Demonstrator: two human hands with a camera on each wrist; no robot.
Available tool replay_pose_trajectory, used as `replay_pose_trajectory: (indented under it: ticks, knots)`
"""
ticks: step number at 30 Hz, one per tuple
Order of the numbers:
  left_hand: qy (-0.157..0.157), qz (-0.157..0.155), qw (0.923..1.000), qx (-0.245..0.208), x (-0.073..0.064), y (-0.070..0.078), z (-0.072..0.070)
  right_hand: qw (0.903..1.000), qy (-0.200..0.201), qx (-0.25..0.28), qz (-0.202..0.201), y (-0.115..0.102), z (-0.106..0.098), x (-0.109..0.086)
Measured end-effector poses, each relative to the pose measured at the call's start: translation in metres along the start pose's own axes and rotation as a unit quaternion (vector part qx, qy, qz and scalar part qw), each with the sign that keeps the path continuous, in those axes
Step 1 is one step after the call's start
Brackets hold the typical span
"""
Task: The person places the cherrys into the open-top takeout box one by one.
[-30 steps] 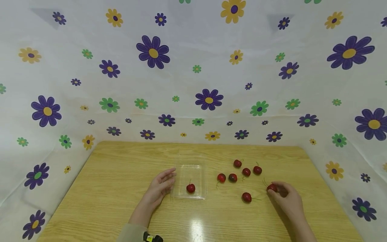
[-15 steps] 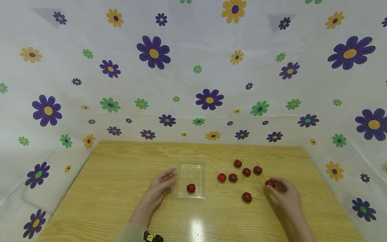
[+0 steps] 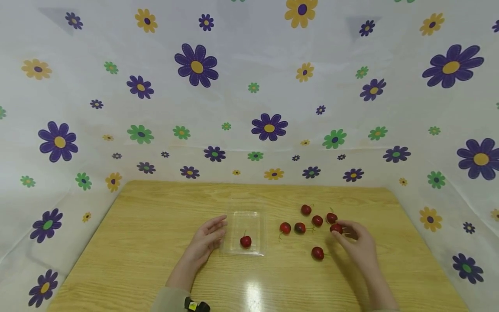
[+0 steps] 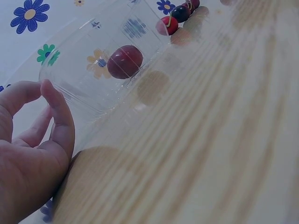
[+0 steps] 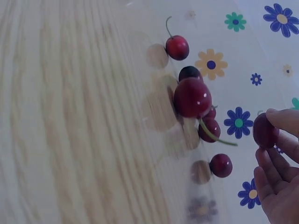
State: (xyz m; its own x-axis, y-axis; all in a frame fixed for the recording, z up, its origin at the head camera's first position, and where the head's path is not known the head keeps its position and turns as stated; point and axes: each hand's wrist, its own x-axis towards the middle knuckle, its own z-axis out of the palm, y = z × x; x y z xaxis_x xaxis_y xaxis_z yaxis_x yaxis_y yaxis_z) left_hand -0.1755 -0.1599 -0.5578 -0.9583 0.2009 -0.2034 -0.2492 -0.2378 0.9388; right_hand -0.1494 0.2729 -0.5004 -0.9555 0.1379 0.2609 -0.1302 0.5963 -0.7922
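My left hand [image 3: 205, 240] rests beside a clear plastic container [image 3: 257, 255], its fingertips at the left edge. In the left wrist view, the thumb and finger tips [image 4: 60, 112] meet by the container wall. One dark red cherry [image 3: 245, 242] with a stem sits inside, near the front. My right hand [image 3: 358, 245] pinches another cherry [image 3: 336, 229] between thumb and fingers, held above the table in the right wrist view. Close behind it is a cherry [image 3: 332, 218] on the table. Another cherry [image 3: 317, 253] lies in front, to the left of the right hand.
More cherries lie right of the container: a red one [image 3: 285, 228], a partly dark one [image 3: 299, 228], one behind [image 3: 306, 209] and one between [image 3: 317, 221]. They are on a wooden table [image 3: 156, 216], with a flower-patterned sheet [image 3: 230, 104] behind and at the sides.
My right hand has moved left and a little toward the back, carrying its cherry closer to the group. The left hand and the container have stayed in place.
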Motion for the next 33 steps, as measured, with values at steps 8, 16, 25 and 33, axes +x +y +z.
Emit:
replay_pose_trajectory:
  ticks: [8,16,25,33]
  knots:
    - [0.005,0.002,1.0,-0.003,0.0,0.0,0.001,0.9998,-0.015,0.005,-0.014,-0.014,0.014,0.0]
    - [-0.002,0.002,1.0,-0.005,0.0,0.0,0.001,0.9988,-0.029,0.016,-0.036,-0.025,0.03,0.001]
    - [-0.003,0.003,1.0,-0.005,0.0,0.001,0.001,0.9981,-0.04,0.033,-0.034,-0.041,0.046,0.004]
    - [-0.004,0.0,1.0,-0.005,-0.001,0.002,0.002,0.9967,-0.061,0.049,-0.024,-0.051,0.061,0.008]
